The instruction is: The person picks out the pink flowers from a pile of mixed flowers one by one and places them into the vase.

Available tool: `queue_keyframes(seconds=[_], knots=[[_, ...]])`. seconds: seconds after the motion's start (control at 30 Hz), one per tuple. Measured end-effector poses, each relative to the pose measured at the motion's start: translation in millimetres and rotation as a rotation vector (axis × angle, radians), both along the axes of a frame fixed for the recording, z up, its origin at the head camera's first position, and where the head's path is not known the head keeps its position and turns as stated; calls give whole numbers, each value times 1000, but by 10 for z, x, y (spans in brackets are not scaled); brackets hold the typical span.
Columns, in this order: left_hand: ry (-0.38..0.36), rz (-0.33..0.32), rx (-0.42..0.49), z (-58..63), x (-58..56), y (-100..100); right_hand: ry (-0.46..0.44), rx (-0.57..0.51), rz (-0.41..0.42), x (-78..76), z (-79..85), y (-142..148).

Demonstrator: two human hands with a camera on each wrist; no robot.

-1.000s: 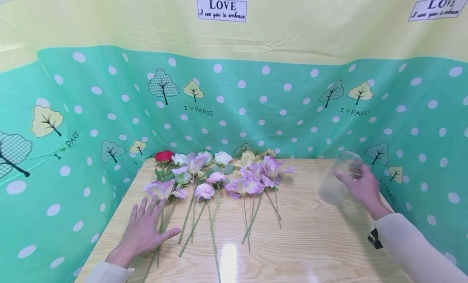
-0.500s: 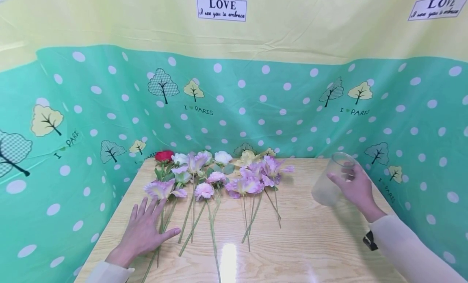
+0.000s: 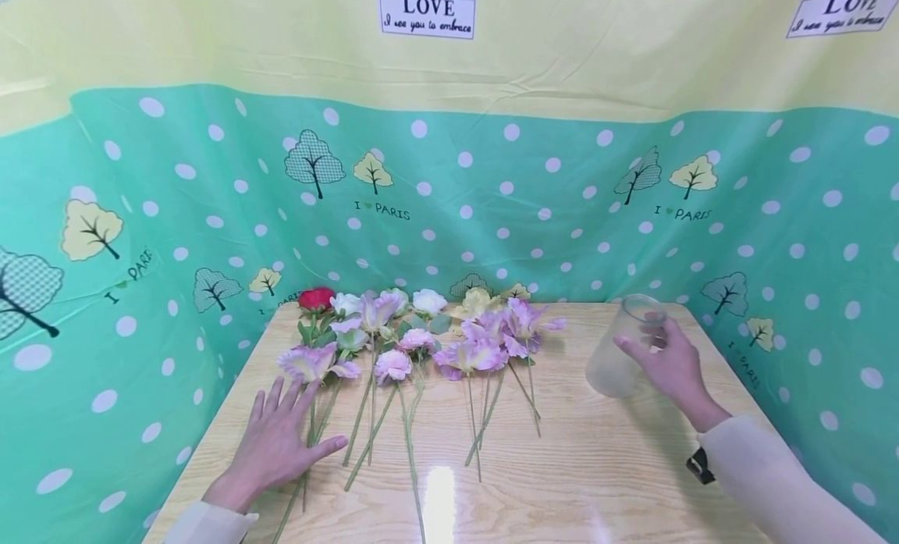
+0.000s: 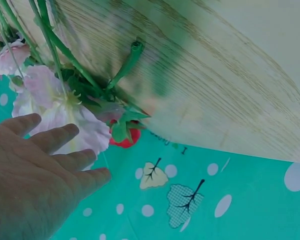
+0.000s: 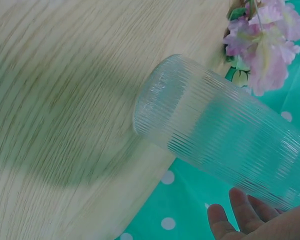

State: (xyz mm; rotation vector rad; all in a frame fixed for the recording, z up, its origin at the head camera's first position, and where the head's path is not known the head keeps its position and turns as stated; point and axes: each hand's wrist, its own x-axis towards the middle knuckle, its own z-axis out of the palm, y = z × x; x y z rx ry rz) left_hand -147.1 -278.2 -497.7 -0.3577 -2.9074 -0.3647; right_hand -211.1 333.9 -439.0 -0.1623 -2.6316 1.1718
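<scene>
My right hand [image 3: 667,366] grips a clear ribbed vase [image 3: 612,357] near its rim at the right of the table, thumb on the near side and fingers behind. The vase tilts, its base toward the left; the right wrist view shows the ribbed wall [image 5: 215,120] and nothing inside. My left hand [image 3: 270,442] spreads its straight fingers over flower stems at the left, fingertips right by a pale purple flower [image 3: 309,363]. In the left wrist view that flower [image 4: 60,107] lies just beyond the fingers, with a red flower [image 4: 125,135] behind it.
Artificial flowers lie along the back of the wooden table [image 3: 562,481]: a red rose [image 3: 316,300], white blooms [image 3: 428,303], pink blooms [image 3: 392,368] and more purple ones [image 3: 472,357]. Their stems point toward the front. A green dotted curtain [image 3: 492,200] encloses the back and sides.
My right hand has carried the vase a little to the left, toward the flowers. The left hand and the flowers have not moved.
</scene>
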Motion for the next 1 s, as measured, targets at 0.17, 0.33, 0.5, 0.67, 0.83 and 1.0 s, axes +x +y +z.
queue_keyframes(seconds=[0.17, 0.33, 0.5, 0.67, 0.83, 1.0], knots=[[1, 3, 4, -4, 1, 2, 16, 10, 21, 15, -19, -72], [-9, 5, -11, -8, 2, 5, 33, 10, 41, 23, -30, -135], [-12, 2, -8, -8, 2, 10, 44, 17, 51, 37, -16, -179], [-9, 0, -7, -19, -6, 9, 38, 24, 55, 56, -3, -210], [-10, 1, -10, -29, -5, 7, 45, 33, 62, 66, -7, -239], [-17, 3, -12, -17, 0, 20, 51, 40, 69, 68, -15, -251]])
